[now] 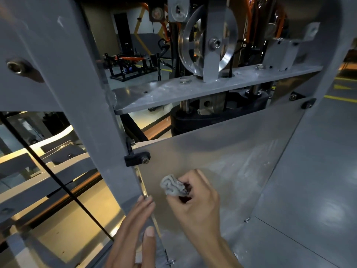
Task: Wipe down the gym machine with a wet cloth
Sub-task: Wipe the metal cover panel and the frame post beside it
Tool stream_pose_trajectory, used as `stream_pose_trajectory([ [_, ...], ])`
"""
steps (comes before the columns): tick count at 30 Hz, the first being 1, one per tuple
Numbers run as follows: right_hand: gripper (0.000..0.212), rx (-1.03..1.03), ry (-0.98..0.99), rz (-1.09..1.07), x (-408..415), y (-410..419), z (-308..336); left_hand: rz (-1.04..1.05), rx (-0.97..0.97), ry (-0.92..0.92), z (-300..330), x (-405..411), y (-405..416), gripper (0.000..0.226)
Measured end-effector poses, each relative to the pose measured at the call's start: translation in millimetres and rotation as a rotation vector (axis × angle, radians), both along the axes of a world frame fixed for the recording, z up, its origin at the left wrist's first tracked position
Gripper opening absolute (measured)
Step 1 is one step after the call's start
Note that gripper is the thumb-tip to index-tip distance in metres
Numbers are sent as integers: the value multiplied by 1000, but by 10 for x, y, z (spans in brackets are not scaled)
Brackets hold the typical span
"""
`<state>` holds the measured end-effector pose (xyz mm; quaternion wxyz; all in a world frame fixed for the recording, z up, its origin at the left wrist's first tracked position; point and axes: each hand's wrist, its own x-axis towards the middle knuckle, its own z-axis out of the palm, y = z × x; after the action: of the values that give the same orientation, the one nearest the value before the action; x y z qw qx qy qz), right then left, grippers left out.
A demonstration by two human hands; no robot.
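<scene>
- Right hand, lower centre of the frame: fingers curled round a bunched grey cloth, knuckles turned upward, forearm entering from the bottom edge and angled up-left.
- Cloth: crumpled into a wad, protruding from the upper left of the fist, pressed against the translucent shield panel.
- Left hand, bottom centre-left: fingers straight and together, laid flat along the grey upright post at the panel's left edge; thumb extended upward on the panel side of that edge; holding nothing.
- Both hands near each other, not touching.
- Gym machine frame: grey painted steel, post running diagonally from upper left to bottom centre.
- Black clip with a screw, mid-frame, fixing the panel to the post, above the cloth.
- Horizontal grey plate, centre of the frame, above the panel.
- Silver pulley wheel, upper centre, standing on the plate in a metal bracket.
- Black weight stack top, visible between plate and panel.
- Other gym equipment, black and orange, in the background at upper left centre.
</scene>
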<state>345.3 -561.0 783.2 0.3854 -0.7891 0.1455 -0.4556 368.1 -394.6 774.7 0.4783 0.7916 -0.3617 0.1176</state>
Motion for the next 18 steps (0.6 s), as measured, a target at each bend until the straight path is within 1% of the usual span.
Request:
stream_pose_trajectory([
  [1,22,8,2,-39,-27,-115,-4,10,-11,13,36,-11,-30,44],
  [2,23,24,3,-90,-58,-243,-2,-25,-7,60,25,0,-63,44],
  [4,28,64,12,-192,-124,-481,10,-26,-18,77,23,15,-79,42],
  [7,32,57,9,-302,-150,-572,26,-3,9,14,35,-3,-82,43],
  [9,27,46,-28,-276,-102,-415,6,10,44,-27,10,-33,-111,46],
  [11,19,41,-39,-193,-49,-189,-30,11,81,-76,-29,-22,-149,49],
  [14,21,35,-9,-83,-31,-84,-44,2,130,-136,-76,21,-237,50],
  [16,20,32,-3,-78,-59,-245,-12,-21,125,-138,-75,41,-282,50],
  [18,19,51,-11,-175,-114,-507,32,-24,121,-144,-54,46,-314,50],
])
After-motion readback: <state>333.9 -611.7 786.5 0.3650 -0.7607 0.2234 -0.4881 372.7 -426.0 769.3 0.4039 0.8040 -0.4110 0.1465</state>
